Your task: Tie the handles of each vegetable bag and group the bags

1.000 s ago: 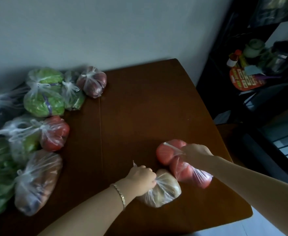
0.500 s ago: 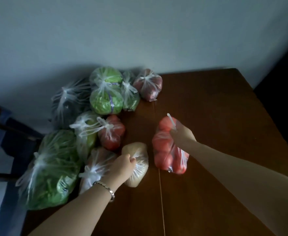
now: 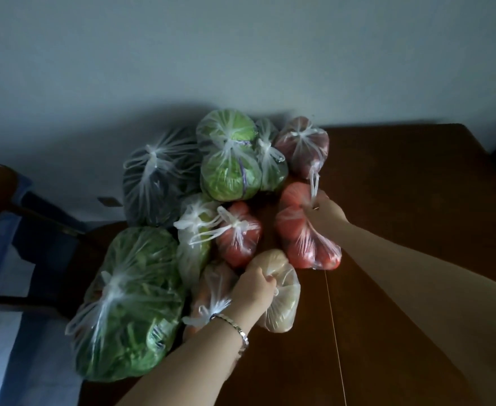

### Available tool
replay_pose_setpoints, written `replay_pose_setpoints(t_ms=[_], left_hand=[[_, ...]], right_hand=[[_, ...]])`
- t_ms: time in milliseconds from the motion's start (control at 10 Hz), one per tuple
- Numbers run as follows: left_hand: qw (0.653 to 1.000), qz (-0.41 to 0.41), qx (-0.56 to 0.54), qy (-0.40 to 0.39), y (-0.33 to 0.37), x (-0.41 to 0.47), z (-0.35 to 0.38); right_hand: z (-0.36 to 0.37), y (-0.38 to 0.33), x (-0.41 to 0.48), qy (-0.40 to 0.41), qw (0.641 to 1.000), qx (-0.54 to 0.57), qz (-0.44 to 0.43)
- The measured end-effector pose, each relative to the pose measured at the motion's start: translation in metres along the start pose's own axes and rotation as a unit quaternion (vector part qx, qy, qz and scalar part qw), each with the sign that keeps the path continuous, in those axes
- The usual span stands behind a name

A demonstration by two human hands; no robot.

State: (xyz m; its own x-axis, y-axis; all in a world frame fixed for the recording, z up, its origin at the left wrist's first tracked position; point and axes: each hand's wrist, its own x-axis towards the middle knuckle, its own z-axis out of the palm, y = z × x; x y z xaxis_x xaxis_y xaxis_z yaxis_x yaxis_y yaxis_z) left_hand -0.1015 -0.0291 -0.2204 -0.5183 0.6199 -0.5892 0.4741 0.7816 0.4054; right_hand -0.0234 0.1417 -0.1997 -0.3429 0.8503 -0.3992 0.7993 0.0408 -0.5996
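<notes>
Worktop (image 3: 402, 186), tied bags (image 3: 229, 177) piled left. Our left hand (image 3: 254, 288) grips pale bag (image 3: 283, 306), right hand (image 3: 326, 210) tomato bag (image 3: 302, 238), beside them; grouping nearly done.

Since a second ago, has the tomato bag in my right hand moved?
Yes. The tomato bag moved left across the table, next to the pile of tied bags.

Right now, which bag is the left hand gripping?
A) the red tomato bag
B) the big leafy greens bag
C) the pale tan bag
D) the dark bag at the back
C: the left hand is curled round the gathered top of the pale tan bag at the near edge of the pile, while the right hand holds the tomato bag.
</notes>
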Motion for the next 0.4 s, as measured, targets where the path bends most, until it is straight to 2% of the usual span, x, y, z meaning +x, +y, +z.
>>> replay_pose_setpoints(t_ms=[100,200,300,400], left_hand=[[0.998,0.015,0.057,-0.031,-0.001,0.001,-0.005],[0.982,0.035,0.181,-0.031,0.009,-0.001,-0.014],[0.967,0.079,0.24,0.016,0.027,-0.006,-0.027],[0.968,0.125,0.214,0.044,0.059,-0.017,-0.051]], right_hand=[[0.002,0.014,-0.018,-0.018,1.0,0.001,0.007],[-0.007,0.024,-0.038,-0.015,0.998,-0.063,-0.012],[-0.029,0.025,-0.057,-0.057,0.993,-0.096,-0.028],[-0.049,0.028,-0.065,-0.063,0.993,-0.096,-0.008]])
